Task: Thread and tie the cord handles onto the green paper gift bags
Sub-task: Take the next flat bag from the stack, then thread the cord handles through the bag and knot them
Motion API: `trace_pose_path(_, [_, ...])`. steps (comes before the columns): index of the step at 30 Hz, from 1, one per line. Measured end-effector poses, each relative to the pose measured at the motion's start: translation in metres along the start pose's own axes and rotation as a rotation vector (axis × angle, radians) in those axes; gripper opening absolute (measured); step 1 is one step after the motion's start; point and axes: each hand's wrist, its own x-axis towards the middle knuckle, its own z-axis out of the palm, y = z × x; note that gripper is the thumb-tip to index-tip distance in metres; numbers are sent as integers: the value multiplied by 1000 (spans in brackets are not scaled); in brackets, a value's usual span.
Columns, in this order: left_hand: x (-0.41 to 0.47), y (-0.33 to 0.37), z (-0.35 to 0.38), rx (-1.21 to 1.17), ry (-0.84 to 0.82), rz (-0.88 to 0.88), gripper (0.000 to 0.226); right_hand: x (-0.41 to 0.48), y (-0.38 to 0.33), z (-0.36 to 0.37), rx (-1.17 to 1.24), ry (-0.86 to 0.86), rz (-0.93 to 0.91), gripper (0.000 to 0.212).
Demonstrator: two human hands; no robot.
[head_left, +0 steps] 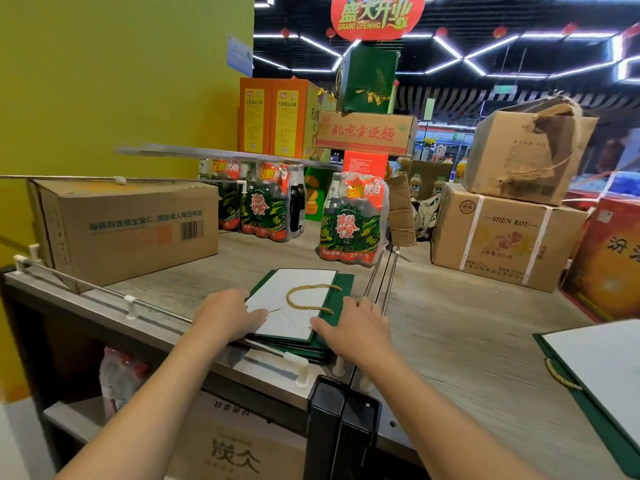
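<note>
Pressing on the stack of flat green bags [341,289] at the near edge of the wooden table [450,323], your left hand [230,311] and right hand [353,327] both lie flat with fingers straight, gripping nothing. The top bag carries a gold cord [288,297] looped across its pale face, so that handle looks threaded. You seem to be between bags. The next move likely calls for lifting this bag aside, toward the other bag [595,358] at your right, then pinching a fresh cord.
</note>
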Motion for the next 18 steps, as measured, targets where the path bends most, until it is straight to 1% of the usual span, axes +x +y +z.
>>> trace_pose_path(2, [-5,5,-1,17,19,42,29,-4,5,-7,63,2,-31,77])
trace_pose_path(4, [-14,17,-3,75,42,75,22,-7,12,-17,121,0,-50,72])
trace_pose_path(5, [-19,26,-4,104,59,100,25,-9,17,-23,133,11,-58,68])
trace_pose_path(8, [-35,61,-6,165,126,181,45,-20,38,-43,94,59,-70,56])
trace_pose_path(10, [-45,89,-5,178,149,232,50,-29,57,-58,57,77,-65,54])
trace_pose_path(12, [-56,118,-3,161,150,284,48,-39,81,-73,39,85,-38,54])
trace_pose_path(16, [-79,179,8,96,128,386,29,-61,129,-106,-45,100,50,59])
trace_pose_path(18, [-89,211,18,73,109,429,31,-74,153,-120,-88,100,94,62])
